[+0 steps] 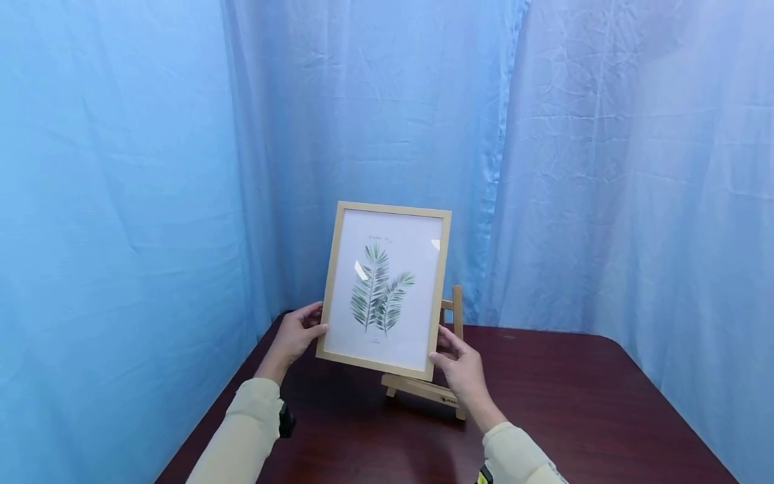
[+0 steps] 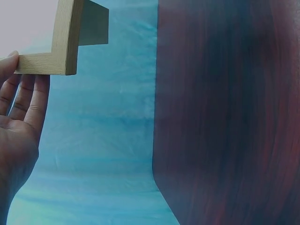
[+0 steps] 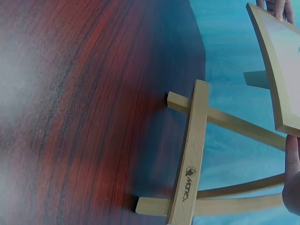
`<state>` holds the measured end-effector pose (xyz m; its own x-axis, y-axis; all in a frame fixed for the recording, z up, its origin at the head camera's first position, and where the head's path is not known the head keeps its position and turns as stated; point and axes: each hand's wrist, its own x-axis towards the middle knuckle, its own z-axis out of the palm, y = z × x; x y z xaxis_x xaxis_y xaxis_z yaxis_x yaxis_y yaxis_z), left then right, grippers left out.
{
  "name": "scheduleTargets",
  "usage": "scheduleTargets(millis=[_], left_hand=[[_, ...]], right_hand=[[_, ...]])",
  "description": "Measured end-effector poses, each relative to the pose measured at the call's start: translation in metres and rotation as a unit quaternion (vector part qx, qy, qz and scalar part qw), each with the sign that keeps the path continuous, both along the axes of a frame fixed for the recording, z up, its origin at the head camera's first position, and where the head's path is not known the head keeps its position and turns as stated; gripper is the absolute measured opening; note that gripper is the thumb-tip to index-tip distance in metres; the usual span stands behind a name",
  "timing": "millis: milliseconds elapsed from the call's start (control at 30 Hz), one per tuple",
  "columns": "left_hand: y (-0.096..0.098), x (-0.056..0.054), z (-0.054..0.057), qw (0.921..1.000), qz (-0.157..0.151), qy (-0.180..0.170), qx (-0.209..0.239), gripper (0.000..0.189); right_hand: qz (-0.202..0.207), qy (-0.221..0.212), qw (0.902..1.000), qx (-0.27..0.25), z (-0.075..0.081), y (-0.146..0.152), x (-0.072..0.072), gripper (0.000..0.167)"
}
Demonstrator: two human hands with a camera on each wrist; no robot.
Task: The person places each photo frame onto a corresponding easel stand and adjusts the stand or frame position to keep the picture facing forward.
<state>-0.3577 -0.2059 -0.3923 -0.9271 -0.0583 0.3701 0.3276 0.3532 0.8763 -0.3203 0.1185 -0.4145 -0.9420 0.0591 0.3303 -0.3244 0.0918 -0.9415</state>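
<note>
Left hand (image 1: 294, 336) and right hand (image 1: 465, 370) grip frame (image 1: 387, 290), long axis near twelve o'clock; easel (image 1: 420, 388) at five, right hand nearer.

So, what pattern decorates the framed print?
The framed print has two green fronds on white, clearest in head view.

Looks like a draped-off booth to me, kinda like a makeshift studio corner. There's a dark red-brown wood-grain table (image 1: 574, 396), and wrinkly light-blue curtains (image 1: 387, 101) hang behind it and along both its sides. Table's got an office-desk look, but honestly can't tell what building this is.
</note>
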Motion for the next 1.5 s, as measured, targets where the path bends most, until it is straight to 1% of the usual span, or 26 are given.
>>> scheduleTargets(millis=[233,367,500,633,900,1000,1267,1500], left_hand=[[0.013,-0.001,0.000,0.9999,-0.008,0.010,0.006,0.051],[0.020,-0.002,0.001,0.9997,-0.014,0.018,0.006,0.051],[0.027,-0.002,0.002,0.9997,-0.019,0.018,0.003,0.050],[0.034,-0.002,0.002,0.9996,-0.023,0.016,0.002,0.049],[0.047,-0.005,-0.002,0.9993,-0.031,0.021,0.005,0.049],[0.052,-0.005,-0.003,0.9994,-0.030,0.018,0.009,0.050],[0.064,-0.008,-0.007,0.9989,-0.037,0.023,0.015,0.049],[0.072,-0.011,-0.010,0.9994,-0.030,0.014,0.008,0.049]], right_hand=[[-0.008,-0.011,0.9997,-0.018,-0.001,0.011,0.000,0.058],[-0.016,-0.024,0.9995,-0.009,-0.001,0.018,0.002,0.058],[-0.025,-0.035,0.9991,0.002,-0.003,0.025,0.003,0.059],[-0.024,-0.038,0.9989,-0.012,-0.003,0.032,0.004,0.059],[-0.025,-0.029,0.9991,-0.021,-0.007,0.045,0.004,0.058],[-0.027,-0.028,0.9990,-0.023,-0.008,0.049,0.003,0.058],[-0.036,-0.038,0.9985,-0.013,-0.009,0.060,0.004,0.058],[-0.047,-0.049,0.9976,-0.010,-0.010,0.065,0.003,0.058]])
